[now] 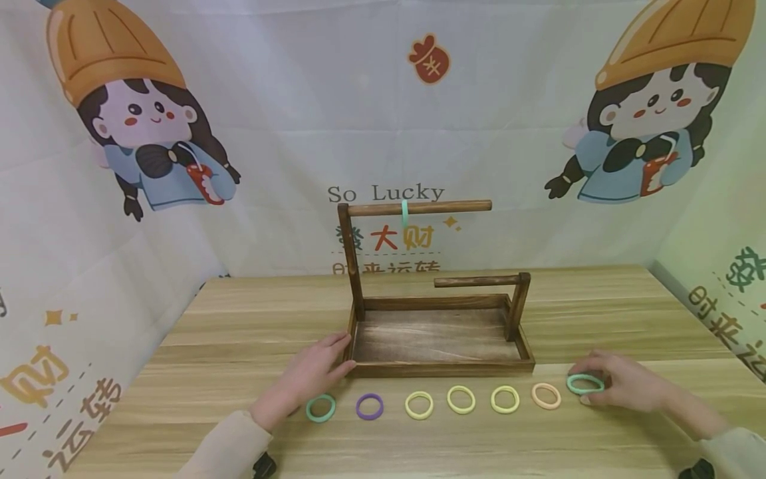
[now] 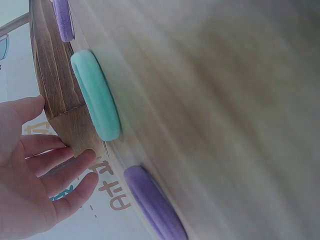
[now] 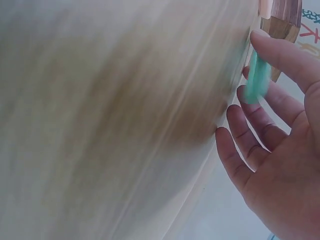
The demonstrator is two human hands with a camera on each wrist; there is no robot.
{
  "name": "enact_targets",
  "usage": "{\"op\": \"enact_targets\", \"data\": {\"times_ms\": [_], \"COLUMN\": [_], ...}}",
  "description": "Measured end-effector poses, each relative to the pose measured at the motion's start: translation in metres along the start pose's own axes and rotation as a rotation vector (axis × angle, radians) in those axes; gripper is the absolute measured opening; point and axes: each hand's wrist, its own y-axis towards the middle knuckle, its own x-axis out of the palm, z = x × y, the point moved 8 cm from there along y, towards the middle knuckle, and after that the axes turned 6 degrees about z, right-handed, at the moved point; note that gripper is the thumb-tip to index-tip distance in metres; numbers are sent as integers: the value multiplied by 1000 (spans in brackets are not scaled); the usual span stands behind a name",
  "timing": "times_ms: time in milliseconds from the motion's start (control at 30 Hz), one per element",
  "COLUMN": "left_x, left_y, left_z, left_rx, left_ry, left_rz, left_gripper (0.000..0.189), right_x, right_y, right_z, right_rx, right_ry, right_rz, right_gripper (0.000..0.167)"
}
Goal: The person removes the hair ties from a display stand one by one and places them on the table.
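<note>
My right hand (image 1: 625, 382) pinches a green hair tie (image 1: 585, 384) between thumb and fingers at the right of the table; the right wrist view shows that hair tie (image 3: 257, 80) tilted up, blurred. My left hand (image 1: 317, 372) touches the front left corner of a dark wooden tray stand (image 1: 443, 368), its fingers relaxed along the corner. Another green hair tie (image 1: 320, 408) lies just right of my left wrist. In the left wrist view a purple hair tie (image 2: 155, 202) also lies near that hand; from the head it is mostly hidden.
A row of hair ties lies before the tray: a purple one (image 1: 370, 406), yellow ones (image 1: 419, 405) and an orange one (image 1: 546, 396). The stand has an upper bar (image 1: 449, 207) carrying a green hair tie (image 1: 404, 213), and a lower bar (image 1: 473, 281). Printed cloth (image 1: 299, 80) hangs behind.
</note>
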Motion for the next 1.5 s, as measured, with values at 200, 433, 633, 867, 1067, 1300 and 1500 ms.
{"op": "enact_targets", "data": {"times_ms": [200, 433, 633, 867, 1067, 1300, 1500], "left_x": [1, 0, -1, -2, 0, 0, 0], "left_y": [0, 0, 0, 1, 1, 0, 0], "left_z": [-1, -1, 0, 0, -2, -2, -1], "left_rx": [0, -2, -4, -8, -13, -17, -13], "left_ry": [-1, -2, -10, -16, -8, -1, -2], "left_rz": [1, 1, -1, 4, -3, -8, -5], "left_gripper": [51, 52, 52, 51, 51, 52, 52], "right_x": [1, -9, -26, -41, -60, -76, -83], "right_y": [0, 9, 24, 43, 61, 81, 95], "right_z": [-3, 2, -8, -16, -28, -33, -34], "right_rx": [32, 117, 61, 96, 46, 70, 104], "right_ry": [16, -33, -50, -77, -130, -145, -144], "right_rz": [-17, 37, 153, 189, 258, 309, 340], "right_gripper": [34, 33, 30, 30, 28, 27, 28]}}
